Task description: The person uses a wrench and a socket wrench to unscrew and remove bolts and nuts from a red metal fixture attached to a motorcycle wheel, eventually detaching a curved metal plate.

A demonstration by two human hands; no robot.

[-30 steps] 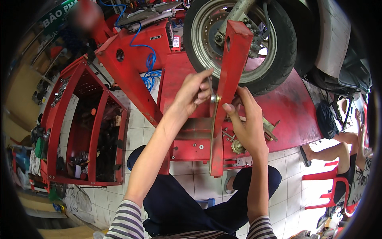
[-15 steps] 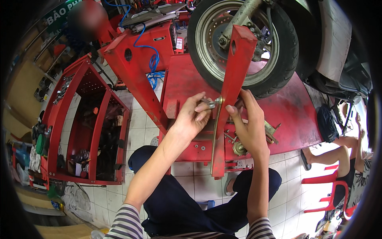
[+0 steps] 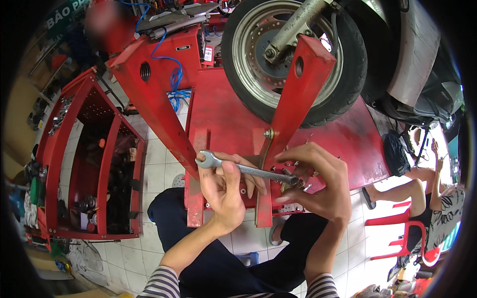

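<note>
A silver combination wrench (image 3: 251,171) lies across my left hand (image 3: 224,191), pinched between thumb and fingers. Its open-jaw end points left and its ring end points right. My right hand (image 3: 325,186) curves around the ring end with thumb and fingers apart; I cannot tell whether it touches the wrench. Just above the hands, a bolt with a nut (image 3: 269,134) sits on the right red post (image 3: 298,94), at the top of a flat metal strip (image 3: 265,154). Loose metal parts on the red platform are partly hidden behind my right hand.
A motorcycle wheel (image 3: 238,64) stands on the red platform (image 3: 218,99) beyond the right post. Another red post (image 3: 159,109) leans at left. A red tool cart (image 3: 107,164) stands on the tiled floor. A seated person (image 3: 422,193) is at right, by a red chair (image 3: 410,233).
Both hands have come down away from the bolt toward me. The wrench has left the bolt and now lies sideways. My right hand has let go of the post.
</note>
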